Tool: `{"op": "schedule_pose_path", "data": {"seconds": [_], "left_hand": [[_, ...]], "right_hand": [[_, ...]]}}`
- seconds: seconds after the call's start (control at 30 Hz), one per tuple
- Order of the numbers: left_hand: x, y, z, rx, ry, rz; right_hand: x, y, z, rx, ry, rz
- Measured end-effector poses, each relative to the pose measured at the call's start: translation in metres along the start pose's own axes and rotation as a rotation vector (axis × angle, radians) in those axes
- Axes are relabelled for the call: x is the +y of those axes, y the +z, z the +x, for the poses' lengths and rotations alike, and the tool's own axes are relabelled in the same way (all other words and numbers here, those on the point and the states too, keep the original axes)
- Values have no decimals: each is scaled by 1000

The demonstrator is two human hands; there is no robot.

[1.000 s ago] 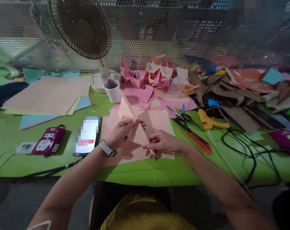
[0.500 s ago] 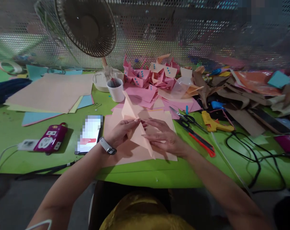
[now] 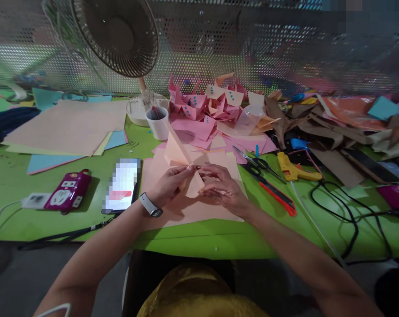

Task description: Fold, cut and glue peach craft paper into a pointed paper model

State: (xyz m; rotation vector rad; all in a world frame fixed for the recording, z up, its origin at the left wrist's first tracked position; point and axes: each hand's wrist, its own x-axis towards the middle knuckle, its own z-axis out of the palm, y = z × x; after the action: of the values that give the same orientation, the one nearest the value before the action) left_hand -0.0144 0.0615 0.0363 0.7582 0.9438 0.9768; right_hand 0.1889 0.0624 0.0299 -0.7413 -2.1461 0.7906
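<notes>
Pinching a folded paper (image 3: 175, 144) of pale peach colour between the thumb and fingers of the left hand (image 3: 173, 184), close to the middle of its long slanted edge. Bending the fingers of the right hand (image 3: 226, 190) about the lower right part of that edge, with the thumb near the bottom; cannot tell whether gripping there or only touching. Tilting one flap upward beyond the left hand, toward a white cup (image 3: 158, 125). Working over peach sheets (image 3: 169, 215) near the front edge of a green table (image 3: 186, 242); cannot tell whether resting the folded paper on them. Wearing a watch (image 3: 149, 204) with a pale band on the left wrist. Having a phone (image 3: 123, 185) with a lit, partly blurred screen just left of the sheets, and a purple power strip (image 3: 68, 192) farther left. To the right, having scissors (image 3: 260, 164), a red and black box cutter (image 3: 278, 198) and a yellow glue gun (image 3: 296, 171) lying near one another. Facing a heap of pink and peach paper shapes (image 3: 194, 105), some with blue dots, next to a clear plastic cup (image 3: 250, 119). Farther right, facing crumpled brown paper (image 3: 334, 134). At the back left, facing a fan (image 3: 118, 35) and large layered sheets (image 3: 65, 125) of peach, yellow and blue.
</notes>
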Motion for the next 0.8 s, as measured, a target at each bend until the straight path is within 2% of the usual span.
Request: {"op": "schedule_pose_path", "data": {"seconds": [0.17,0.4,0.5,0.6,0.8], "left_hand": [[3,4,-2,-55,-61,-98],[0,3,-4,-163,-130,-115],[0,3,-5,-176,-106,-86],[-1,5,-5,-164,-48,-62],[-6,6,-4,-54,47,29]], "right_hand": [[5,-6,1,-78,-162,-67],[10,-7,0,-47,-195,45],[9,-3,-1,-29,-139,163],[7,2,-2,-5,-9,351],[0,6,0,86,160,500]]}}
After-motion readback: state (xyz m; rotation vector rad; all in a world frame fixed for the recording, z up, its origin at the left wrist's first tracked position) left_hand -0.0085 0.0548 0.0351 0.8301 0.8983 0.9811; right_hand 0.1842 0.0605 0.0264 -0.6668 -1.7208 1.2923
